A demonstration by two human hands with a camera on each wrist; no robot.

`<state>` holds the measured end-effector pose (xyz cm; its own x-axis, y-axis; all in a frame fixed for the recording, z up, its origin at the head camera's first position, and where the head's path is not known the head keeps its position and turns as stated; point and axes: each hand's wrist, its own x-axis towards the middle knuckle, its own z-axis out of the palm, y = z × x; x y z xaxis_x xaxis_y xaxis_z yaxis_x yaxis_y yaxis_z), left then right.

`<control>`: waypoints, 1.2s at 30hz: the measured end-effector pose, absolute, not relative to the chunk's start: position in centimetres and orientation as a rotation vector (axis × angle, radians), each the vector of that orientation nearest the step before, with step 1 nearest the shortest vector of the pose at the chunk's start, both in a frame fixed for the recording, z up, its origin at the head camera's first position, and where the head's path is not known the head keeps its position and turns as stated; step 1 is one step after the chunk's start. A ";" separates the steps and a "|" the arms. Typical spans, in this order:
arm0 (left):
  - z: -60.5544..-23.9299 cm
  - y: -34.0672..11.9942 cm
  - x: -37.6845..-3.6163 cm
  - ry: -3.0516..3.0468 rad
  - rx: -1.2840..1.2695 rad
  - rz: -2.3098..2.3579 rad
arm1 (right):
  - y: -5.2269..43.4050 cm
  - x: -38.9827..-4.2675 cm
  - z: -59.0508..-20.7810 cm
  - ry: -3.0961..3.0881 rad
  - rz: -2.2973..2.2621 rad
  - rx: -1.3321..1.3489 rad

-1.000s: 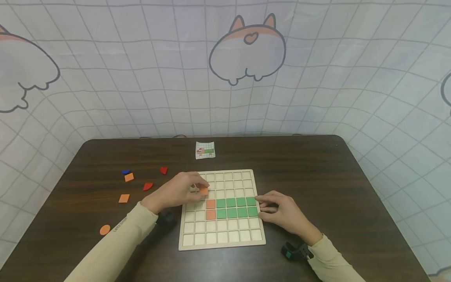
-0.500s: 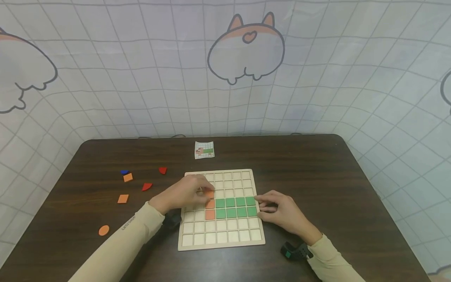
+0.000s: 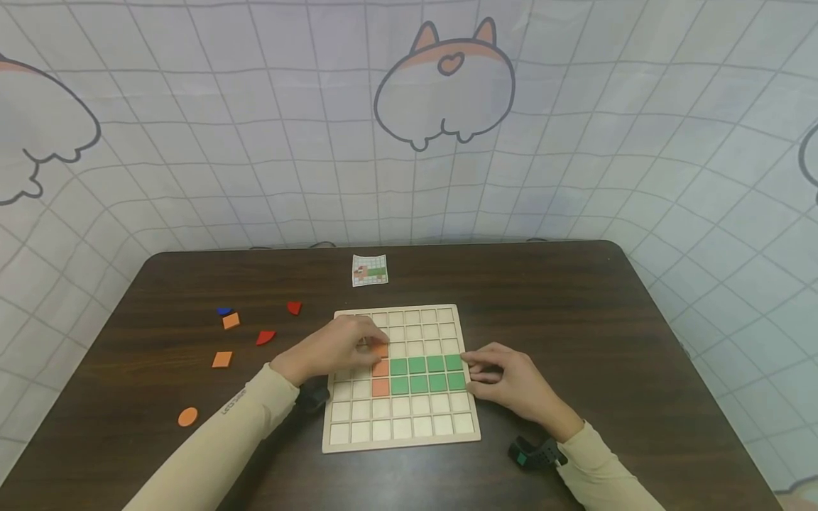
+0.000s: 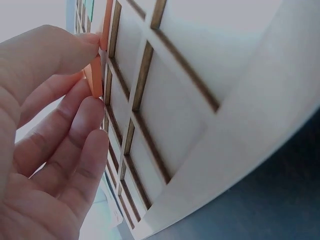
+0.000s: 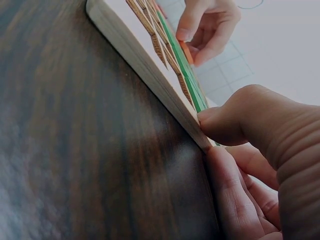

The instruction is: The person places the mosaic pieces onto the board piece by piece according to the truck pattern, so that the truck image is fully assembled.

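Note:
A pale wooden grid board [image 3: 402, 446] lies on the dark table. Between thumb and fingers my left hand [image 3: 341, 348] pinches an orange square tile [image 3: 380, 350] at a cell in the upper left part of the board. The left wrist view shows this tile [image 4: 94, 77] tilted, its lower corner right at the grid. Directly below it sit two orange tiles [image 3: 380, 387] in one column, with two rows of green tiles [image 3: 437, 382] to their right. My right hand [image 3: 514, 380] holds the board's right edge, thumb [image 5: 212, 122] on the rim and fingers [image 5: 227, 192] along the side.
Left of the board lie two orange squares [image 3: 221, 360], an orange disc [image 3: 188, 416], two red quarter-round pieces [image 3: 265, 338] and a blue piece [image 3: 224, 311]. A small printed picture card [image 3: 369, 271] lies behind the board. A patterned curtain [image 3: 287, 142] hangs beyond the table.
My left hand has moved slightly right and brought the orange tile over the cell above the orange column; it has barely moved in the last half second. The right hand stays on the board's edge.

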<state>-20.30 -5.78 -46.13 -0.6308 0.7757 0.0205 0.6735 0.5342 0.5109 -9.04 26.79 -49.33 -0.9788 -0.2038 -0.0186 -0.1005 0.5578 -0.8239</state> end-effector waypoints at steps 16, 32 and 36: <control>-46.4 -5.9 -20.4 2.549 1.174 0.747 | 26.9 -9.1 -49.5 2.676 -1.392 -0.258; -46.2 -7.0 -20.1 2.588 1.154 0.777 | 26.7 -9.0 -49.4 2.670 -1.395 -0.257; -46.0 -8.3 -20.0 2.594 1.052 0.823 | 26.8 -9.0 -49.4 2.665 -1.401 -0.255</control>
